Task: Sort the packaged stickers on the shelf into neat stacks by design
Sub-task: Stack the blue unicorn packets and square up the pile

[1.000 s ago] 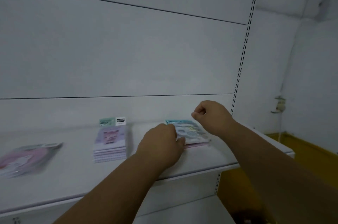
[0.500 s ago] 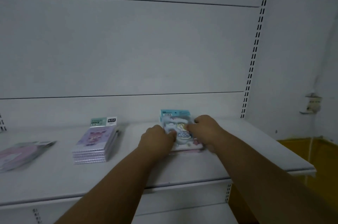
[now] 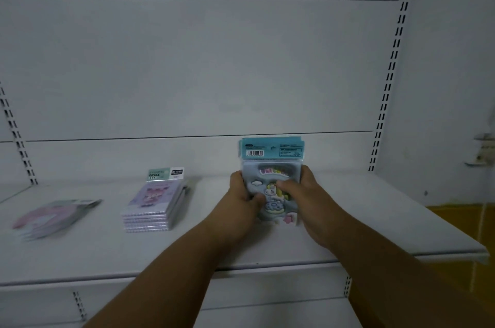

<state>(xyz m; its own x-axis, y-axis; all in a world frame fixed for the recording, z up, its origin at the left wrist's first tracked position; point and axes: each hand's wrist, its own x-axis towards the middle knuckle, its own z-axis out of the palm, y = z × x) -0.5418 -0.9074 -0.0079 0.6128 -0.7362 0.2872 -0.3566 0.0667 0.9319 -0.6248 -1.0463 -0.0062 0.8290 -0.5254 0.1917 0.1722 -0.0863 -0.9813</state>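
Both hands have closed in on the blue unicorn sticker packs and tipped them up off the shelf; a moment ago they lay flat with only the left hand on them and the right hand hovering fisted above. Now each hand clamps one side edge, thumbs across the front, squaring the bundle. That looks like the last design being evened up. The purple stack sits tidy to the left, but the pink packs farther left lie fanned and blurred.
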